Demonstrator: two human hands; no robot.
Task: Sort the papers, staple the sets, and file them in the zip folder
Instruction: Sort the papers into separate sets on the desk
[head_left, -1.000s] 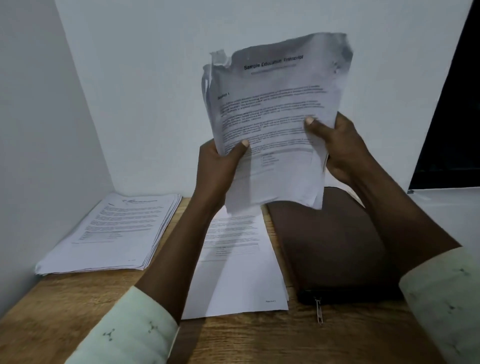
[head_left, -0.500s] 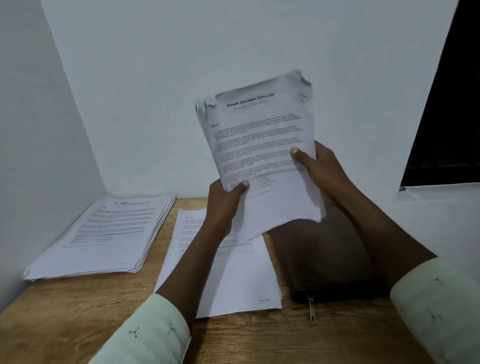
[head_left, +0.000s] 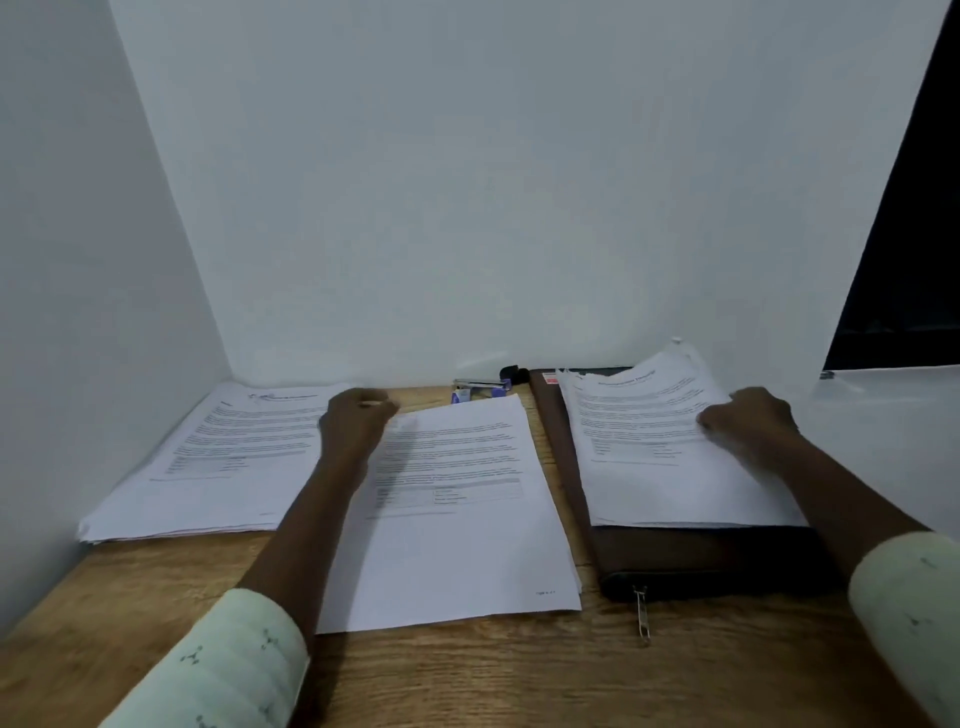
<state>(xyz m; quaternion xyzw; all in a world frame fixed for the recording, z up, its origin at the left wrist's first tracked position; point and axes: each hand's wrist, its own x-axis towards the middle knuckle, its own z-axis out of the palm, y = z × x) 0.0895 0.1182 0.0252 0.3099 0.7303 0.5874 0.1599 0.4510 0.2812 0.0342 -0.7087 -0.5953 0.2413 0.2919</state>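
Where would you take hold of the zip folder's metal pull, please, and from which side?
Pinch the metal pull by its free end from the near side: it lies flat on the table, pointing toward the person off the near edge of the zip folder, clear of the papers stacked on it.

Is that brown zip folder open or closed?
Closed: the brown zip folder lies flat, its cover down, with a stack of papers resting on top.
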